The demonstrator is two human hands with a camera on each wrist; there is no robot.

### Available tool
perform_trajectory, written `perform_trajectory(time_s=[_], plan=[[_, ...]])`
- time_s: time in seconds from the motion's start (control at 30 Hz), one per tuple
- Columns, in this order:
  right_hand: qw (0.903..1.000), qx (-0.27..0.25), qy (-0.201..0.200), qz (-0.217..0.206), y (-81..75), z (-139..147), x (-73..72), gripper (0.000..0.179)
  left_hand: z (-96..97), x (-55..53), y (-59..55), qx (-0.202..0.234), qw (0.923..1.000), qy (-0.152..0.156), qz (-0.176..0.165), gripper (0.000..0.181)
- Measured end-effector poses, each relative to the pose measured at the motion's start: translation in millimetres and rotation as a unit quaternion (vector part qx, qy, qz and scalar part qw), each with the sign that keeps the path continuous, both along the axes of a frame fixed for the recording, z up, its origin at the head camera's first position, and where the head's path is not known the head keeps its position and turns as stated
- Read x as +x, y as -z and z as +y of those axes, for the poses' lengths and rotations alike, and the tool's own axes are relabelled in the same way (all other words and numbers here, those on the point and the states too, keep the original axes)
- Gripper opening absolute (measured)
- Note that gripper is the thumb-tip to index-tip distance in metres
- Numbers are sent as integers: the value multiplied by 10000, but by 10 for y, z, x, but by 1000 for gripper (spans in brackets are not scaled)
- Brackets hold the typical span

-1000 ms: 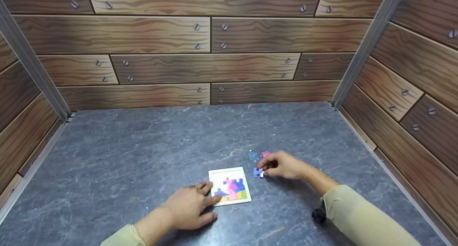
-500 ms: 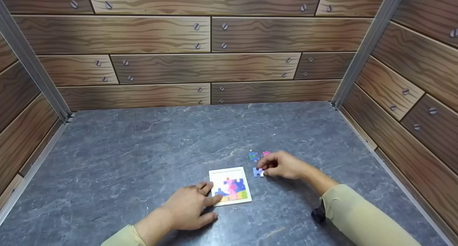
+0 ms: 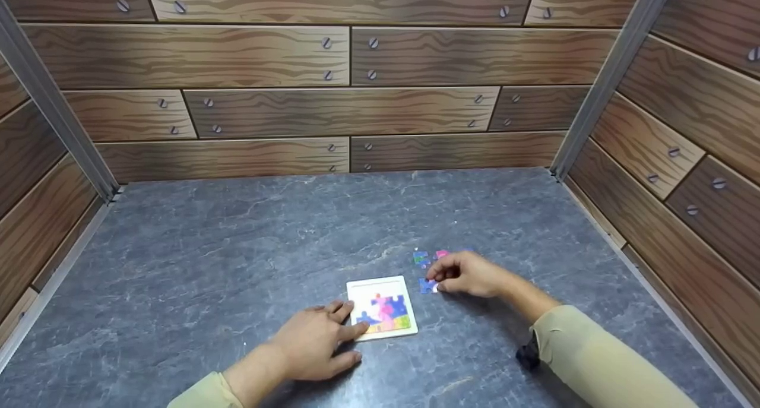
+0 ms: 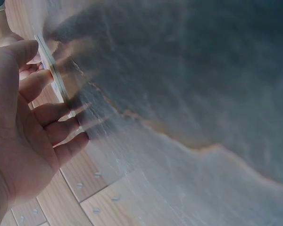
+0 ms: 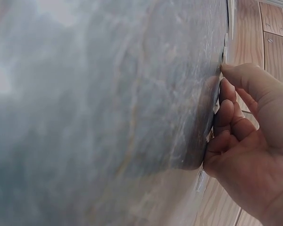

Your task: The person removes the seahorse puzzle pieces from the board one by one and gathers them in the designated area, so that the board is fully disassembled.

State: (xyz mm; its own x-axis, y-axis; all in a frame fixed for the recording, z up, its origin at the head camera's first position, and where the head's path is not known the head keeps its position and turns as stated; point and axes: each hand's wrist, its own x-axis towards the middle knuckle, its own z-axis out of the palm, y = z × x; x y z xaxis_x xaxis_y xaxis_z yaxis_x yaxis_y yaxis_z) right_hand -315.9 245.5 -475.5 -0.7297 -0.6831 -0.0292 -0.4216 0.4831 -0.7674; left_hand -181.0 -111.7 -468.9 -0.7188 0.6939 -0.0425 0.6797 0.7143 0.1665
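Observation:
A white square puzzle tray [image 3: 362, 291] lies on the table, partly filled with joined pieces in blue, pink, yellow and green. Across its left edge rests my left hand [image 3: 314, 342], fingers extended and the index fingertip on the lower left of the picture. To the right of the tray, my right hand [image 3: 472, 275] pinches a blue and white puzzle piece [image 3: 424, 285] at table level between thumb and index finger. The right wrist view shows its other fingers curled close to the table surface. My hand hides part of this piece.
Just beyond the right hand lie a blue-green puzzle piece [image 3: 420, 258] and a pink one [image 3: 442, 254], the latter partly covered by the fingers. Wood-patterned walls [image 3: 350, 114] with grey corner posts enclose the grey marbled table [image 3: 237, 242].

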Motion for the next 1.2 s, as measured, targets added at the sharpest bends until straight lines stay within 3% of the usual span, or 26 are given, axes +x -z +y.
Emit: perform_trajectory(time_s=[0.53, 0.87, 1.2], plan=[[9999, -131, 36, 87, 9, 25, 14, 27, -9, -14, 15, -34, 9999, 119, 36, 55], [9995, -48, 128, 284, -151, -34, 64, 25, -22, -21, 8, -36, 9998, 179, 101, 56], [9985, 122, -134, 514, -284, -363, 197, 27, 112, -6, -20, 22, 9977, 305, 609, 54]])
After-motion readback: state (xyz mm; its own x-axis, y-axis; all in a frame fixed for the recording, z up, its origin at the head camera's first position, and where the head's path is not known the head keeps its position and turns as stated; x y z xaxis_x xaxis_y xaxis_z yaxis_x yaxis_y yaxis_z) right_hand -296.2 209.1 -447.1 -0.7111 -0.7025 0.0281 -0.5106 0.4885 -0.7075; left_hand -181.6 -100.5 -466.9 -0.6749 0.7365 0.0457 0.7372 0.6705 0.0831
